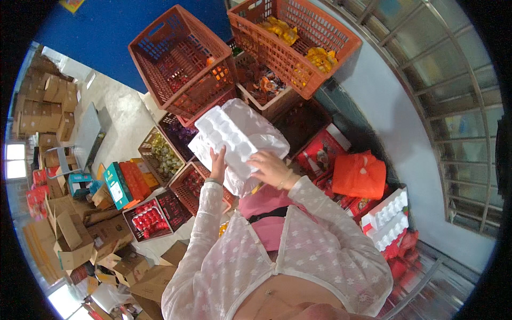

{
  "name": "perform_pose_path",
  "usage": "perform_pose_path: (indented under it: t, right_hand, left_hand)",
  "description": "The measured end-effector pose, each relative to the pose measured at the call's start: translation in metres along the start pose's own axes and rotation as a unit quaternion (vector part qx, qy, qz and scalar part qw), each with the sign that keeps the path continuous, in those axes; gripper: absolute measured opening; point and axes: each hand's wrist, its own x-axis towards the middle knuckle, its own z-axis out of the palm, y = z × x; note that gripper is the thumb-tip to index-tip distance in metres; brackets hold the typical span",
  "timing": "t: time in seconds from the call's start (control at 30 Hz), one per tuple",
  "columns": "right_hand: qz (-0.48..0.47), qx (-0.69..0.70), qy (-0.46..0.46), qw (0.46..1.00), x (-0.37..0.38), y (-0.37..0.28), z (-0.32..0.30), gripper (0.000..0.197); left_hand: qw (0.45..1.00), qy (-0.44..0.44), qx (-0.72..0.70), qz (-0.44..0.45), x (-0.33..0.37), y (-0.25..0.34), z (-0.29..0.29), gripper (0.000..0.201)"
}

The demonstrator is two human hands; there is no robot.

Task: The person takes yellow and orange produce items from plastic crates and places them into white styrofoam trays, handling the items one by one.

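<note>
White moulded tray, handled over a plastic bag

Landmark: white plastic bag, bunched in front of the person.
Principal item: one white moulded tray with rows of rounded cups, lying tilted over the left part of the bag.
Left hand: near the bag's left side, fingers raised against the tray; whether they pinch it, cannot tell.
Right hand: at the bag's near side, fingers bent over the tray's right edge; thumb hidden, so grip cannot be told.
Handling note: the tray looks light and probably bends or cracks easily. Best held by opposite edges, with even, gentle pressure and no thumb pushed into the cups. Loose film is best kept from under the fingers, lest it drag along.
Surroundings: orange crate, beyond the bag to the left; second orange crate with yellow packets, beyond it to the right; red bundle, right of the bag; further white trays, nearer and farther right of it.
</note>
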Motion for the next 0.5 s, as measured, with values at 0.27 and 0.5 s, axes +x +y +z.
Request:
perform_pose_path:
  t: [0.27, 0.5]
  right_hand:
    - [0.071, 0.040, 0.240, 0.967, 0.146, 0.148, -0.215, 0.021]
    - [0.474, -0.098, -0.004, 0.875, 0.276, 0.444, -0.216, 0.030]
  left_hand:
    - [0.987, 0.083, 0.011, 0.137, 0.025, -0.016, 0.018, 0.080]
    - [0.987, 0.106, 0.042, 0.115, 0.036, -0.013, 0.026, 0.062]
